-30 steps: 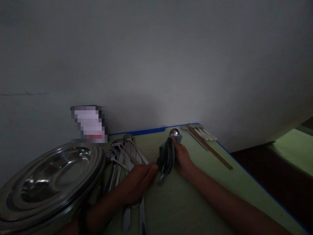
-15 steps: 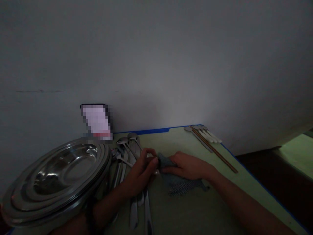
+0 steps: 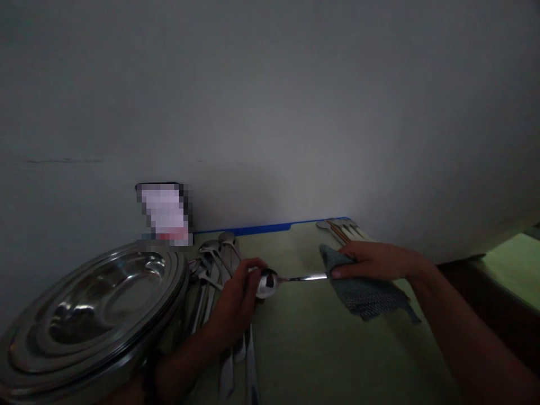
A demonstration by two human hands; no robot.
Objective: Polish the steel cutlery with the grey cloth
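My left hand (image 3: 238, 292) pinches the bowl end of a steel spoon (image 3: 278, 279), which lies level above the green table (image 3: 304, 349). My right hand (image 3: 377, 260) grips a grey-blue cloth (image 3: 363, 289) wrapped round the far end of the spoon's handle; the cloth hangs down below the hand. The scene is dim.
A stack of steel compartment trays (image 3: 88, 309) fills the left front. A pile of steel spoons (image 3: 219, 264) lies beside it, under my left hand. Chopsticks and white-handled spoons (image 3: 343, 229) lie at the table's far right corner. A blurred upright object (image 3: 164, 214) leans against the wall.
My right hand slid the cloth rightward along the spoon's handle, baring the bowl and shaft. My left hand stayed holding the bowl end. The spoon turned from upright to level.
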